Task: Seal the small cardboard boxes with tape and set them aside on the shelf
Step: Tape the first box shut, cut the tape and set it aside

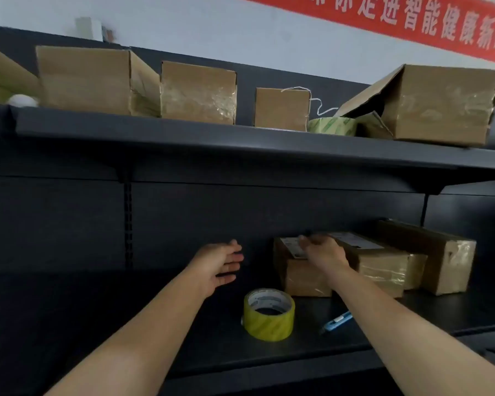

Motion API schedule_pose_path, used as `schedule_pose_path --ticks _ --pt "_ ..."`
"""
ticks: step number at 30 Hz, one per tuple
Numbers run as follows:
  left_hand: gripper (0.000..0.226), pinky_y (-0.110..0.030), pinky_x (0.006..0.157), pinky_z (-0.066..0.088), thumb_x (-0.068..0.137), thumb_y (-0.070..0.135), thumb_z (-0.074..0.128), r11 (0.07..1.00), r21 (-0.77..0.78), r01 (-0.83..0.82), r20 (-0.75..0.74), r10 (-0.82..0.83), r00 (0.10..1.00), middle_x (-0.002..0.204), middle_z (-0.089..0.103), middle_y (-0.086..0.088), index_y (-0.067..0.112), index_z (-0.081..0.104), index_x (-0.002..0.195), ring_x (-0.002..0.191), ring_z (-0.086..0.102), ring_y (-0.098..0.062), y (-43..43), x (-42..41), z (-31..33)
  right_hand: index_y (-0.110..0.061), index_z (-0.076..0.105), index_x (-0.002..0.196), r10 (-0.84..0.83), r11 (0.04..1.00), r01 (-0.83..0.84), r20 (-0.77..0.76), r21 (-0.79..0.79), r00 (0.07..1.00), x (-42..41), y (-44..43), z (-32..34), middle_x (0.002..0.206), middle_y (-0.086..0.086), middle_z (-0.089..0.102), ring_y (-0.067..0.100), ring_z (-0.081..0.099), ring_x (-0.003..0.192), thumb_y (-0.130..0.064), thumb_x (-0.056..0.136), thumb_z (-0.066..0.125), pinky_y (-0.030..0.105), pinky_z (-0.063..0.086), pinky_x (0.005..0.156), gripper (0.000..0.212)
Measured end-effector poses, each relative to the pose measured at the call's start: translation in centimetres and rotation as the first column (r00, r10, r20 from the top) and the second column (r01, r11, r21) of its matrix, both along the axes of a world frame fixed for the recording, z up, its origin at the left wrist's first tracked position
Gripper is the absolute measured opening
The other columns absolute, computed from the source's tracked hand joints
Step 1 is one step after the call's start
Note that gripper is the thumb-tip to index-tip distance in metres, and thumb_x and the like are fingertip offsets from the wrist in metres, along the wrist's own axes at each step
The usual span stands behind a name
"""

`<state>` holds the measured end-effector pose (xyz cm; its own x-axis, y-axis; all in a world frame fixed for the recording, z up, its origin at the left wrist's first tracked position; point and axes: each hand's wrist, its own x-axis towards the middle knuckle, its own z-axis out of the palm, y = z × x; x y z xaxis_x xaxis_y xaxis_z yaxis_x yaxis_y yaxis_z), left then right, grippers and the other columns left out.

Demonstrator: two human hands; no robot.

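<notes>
small taped cardboard box (306, 278) on the lower shelf (126, 324), gripped on top by curled fingers (307, 242) of the right hand (325, 252). left hand (219, 267) hovering just left of it, fingers open. yellow tape roll (269, 314) nearer.

A red banner (412, 24) on the wall carries large white Chinese characters. The run 智能健康新 reads plainly; the characters before it are cut by the top edge, and the one after it by the right edge. A white label (289, 247) on the small cardboard box (306, 277), a second label (355, 240) on the neighbouring box (383, 264) and grey print inside the tape roll (269, 318) are too blurred to read.
</notes>
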<state>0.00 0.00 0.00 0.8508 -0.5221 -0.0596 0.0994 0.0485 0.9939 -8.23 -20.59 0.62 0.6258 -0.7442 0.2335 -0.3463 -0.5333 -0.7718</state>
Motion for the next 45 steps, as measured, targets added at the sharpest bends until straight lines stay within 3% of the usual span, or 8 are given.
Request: schedule_pose_path --ticks 14,20,24,28,34,36,43,45 --pt "0.028 -0.040 0.098 0.048 0.096 0.038 0.052 0.981 0.122 0.148 0.029 -0.152 0.988 0.117 0.064 -0.005 0.018 0.063 0.112 0.111 0.058 -0.021 -3.0 2.0 -1.5 -0.024 0.042 0.139 -0.095 0.977 0.024 -0.330 -0.212 0.939 1.7 0.9 -1.2 0.147 0.011 0.031 0.034 0.027 0.137 -0.071 0.074 0.061 0.050 0.033 0.105 0.082" --pt "0.029 -0.038 0.093 0.050 0.095 0.038 0.054 0.992 0.105 0.074 0.033 -0.078 0.996 0.116 0.065 -0.005 0.017 0.063 0.112 0.108 0.059 -0.020 -2.6 2.9 -1.5 -0.022 0.048 0.131 -0.095 0.973 0.030 -0.283 -0.228 0.954 2.5 0.9 -1.0 0.141 0.013 0.033 0.034 0.028 0.133 -0.069 0.070 0.065 0.053 0.037 0.100 0.079" --pt "0.026 -0.037 0.092 0.050 0.094 0.038 0.056 0.996 0.082 0.025 0.012 -0.026 1.000 0.121 0.063 -0.008 0.018 0.063 0.109 0.108 0.059 -0.020 -2.0 3.2 -1.7 -0.022 0.053 0.124 -0.052 0.998 0.046 -0.115 -0.053 0.992 2.6 1.3 0.3 0.135 0.012 0.040 0.034 0.033 0.129 -0.065 0.074 0.062 0.050 0.038 0.100 0.067" --pt "0.051 -0.039 0.091 0.051 0.093 0.038 0.058 0.998 0.007 -0.063 -0.046 0.064 0.997 0.134 0.054 -0.013 0.012 0.047 0.135 0.112 0.056 -0.024 -1.2 3.5 -1.8 -0.018 0.056 0.121 0.010 0.968 -0.035 0.101 0.249 0.995 3.5 1.9 1.5 0.125 0.012 0.055 0.034 0.050 0.115 -0.074 0.056 0.063 0.047 0.045 0.098 0.086" --pt "0.072 -0.046 0.092 0.047 0.086 0.054 0.056 0.971 -0.190 -0.148 -0.189 0.112 0.976 0.145 0.040 -0.018 0.018 0.035 0.145 0.124 0.049 -0.035 0.9 3.4 -1.4 -0.023 0.043 0.089 0.172 0.751 -0.343 0.335 0.565 0.927 3.6 4.6 2.4 0.089 0.001 0.051 0.020 0.051 0.082 -0.042 0.079 0.073 0.040 0.044 0.080 0.037" --pt "0.075 -0.048 0.094 0.044 0.083 0.061 0.053 0.961 -0.228 -0.158 -0.220 0.107 0.970 0.146 0.040 -0.017 0.022 0.035 0.145 0.124 0.048 -0.036 1.7 3.4 -1.4 -0.021 0.042 0.098 0.220 0.666 -0.415 0.368 0.620 0.903 3.4 6.1 2.8 0.088 0.001 0.050 0.018 0.049 0.076 -0.039 0.082 0.071 0.039 0.043 0.073 0.038" --pt "0.040 -0.057 0.089 0.049 0.095 0.048 0.046 0.914 -0.303 -0.271 -0.213 0.212 0.954 0.136 0.050 -0.008 0.039 0.045 0.134 0.116 0.053 -0.034 5.7 3.6 -1.4 -0.024 0.047 0.129 0.380 0.562 -0.506 0.339 0.655 0.861 5.3 10.5 2.5 0.124 0.006 0.052 0.027 0.051 0.108 -0.047 0.085 0.064 0.052 0.043 0.096 0.052" --pt "0.025 -0.054 0.085 0.050 0.097 0.037 0.048 0.894 -0.328 -0.305 -0.205 0.248 0.947 0.123 0.057 -0.003 0.042 0.048 0.121 0.116 0.054 -0.032 6.9 3.8 -1.3 -0.025 0.047 0.127 0.417 0.586 -0.506 0.300 0.633 0.858 6.0 11.4 2.4 0.117 0.003 0.054 0.025 0.051 0.111 -0.045 0.089 0.059 0.048 0.038 0.100 0.046"
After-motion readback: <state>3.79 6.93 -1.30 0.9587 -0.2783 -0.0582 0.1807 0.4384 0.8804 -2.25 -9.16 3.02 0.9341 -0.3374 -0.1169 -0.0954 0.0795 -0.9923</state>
